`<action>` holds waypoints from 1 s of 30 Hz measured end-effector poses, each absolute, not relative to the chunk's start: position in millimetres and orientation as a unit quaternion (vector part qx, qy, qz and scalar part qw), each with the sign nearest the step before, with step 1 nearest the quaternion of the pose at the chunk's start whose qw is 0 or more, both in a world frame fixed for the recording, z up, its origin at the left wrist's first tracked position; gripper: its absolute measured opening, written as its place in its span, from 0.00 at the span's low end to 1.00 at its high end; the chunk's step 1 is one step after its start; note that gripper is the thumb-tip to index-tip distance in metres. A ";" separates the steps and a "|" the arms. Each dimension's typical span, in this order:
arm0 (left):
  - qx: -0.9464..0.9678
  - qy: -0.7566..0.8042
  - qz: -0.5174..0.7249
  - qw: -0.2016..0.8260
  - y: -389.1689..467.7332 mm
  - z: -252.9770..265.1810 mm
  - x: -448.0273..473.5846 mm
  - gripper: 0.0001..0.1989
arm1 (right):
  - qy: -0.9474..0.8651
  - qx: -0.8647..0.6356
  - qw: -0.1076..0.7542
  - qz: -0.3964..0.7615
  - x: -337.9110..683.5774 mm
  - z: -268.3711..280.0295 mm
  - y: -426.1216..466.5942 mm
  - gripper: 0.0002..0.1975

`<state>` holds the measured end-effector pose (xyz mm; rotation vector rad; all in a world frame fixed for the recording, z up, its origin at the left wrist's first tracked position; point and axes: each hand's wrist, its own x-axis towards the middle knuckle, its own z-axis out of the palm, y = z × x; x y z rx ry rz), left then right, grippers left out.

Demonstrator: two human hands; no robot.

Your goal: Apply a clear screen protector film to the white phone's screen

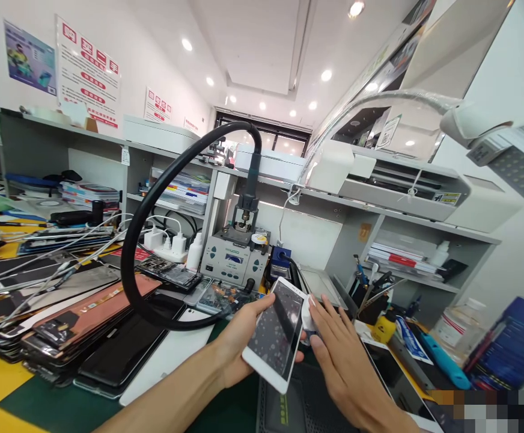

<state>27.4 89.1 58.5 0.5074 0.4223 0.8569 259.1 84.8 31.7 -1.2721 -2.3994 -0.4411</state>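
A white smartphone [276, 337] with a dark, spotted screen is tilted upright in my left hand [237, 343]. The thumb lies along its left edge, and fingertips show at its right edge. My right hand [341, 355] is at the phone's upper right edge, its fingers pressing a small white wipe [307, 316] there. Part of the wipe is hidden under the fingers. Beneath both hands lies a dark work mat [309, 391] on the table.
Stacked phone parts [86, 307] and a black phone [129, 346] lie to the left. A hot-air station [232, 255] with a looping black hose [131, 258] stands behind. At right are a white tablet [395, 373], a yellow bottle [383, 328] and a clear bottle [458, 325].
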 end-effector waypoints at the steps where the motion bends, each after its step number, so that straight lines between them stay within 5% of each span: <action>1: 0.240 0.204 0.405 0.858 89.4 58.5 27.4 0.26 | -0.855 -0.452 0.195 -0.165 258.1 31.4 84.2 0.32; 20: 0.193 0.190 0.385 0.882 94.8 57.4 23.1 0.22 | -0.884 -0.217 0.213 -0.354 207.4 10.6 59.3 0.33; 30: 0.193 0.173 0.384 0.887 99.4 53.6 22.2 0.22 | -0.884 -0.212 0.212 -0.360 205.3 3.6 60.2 0.29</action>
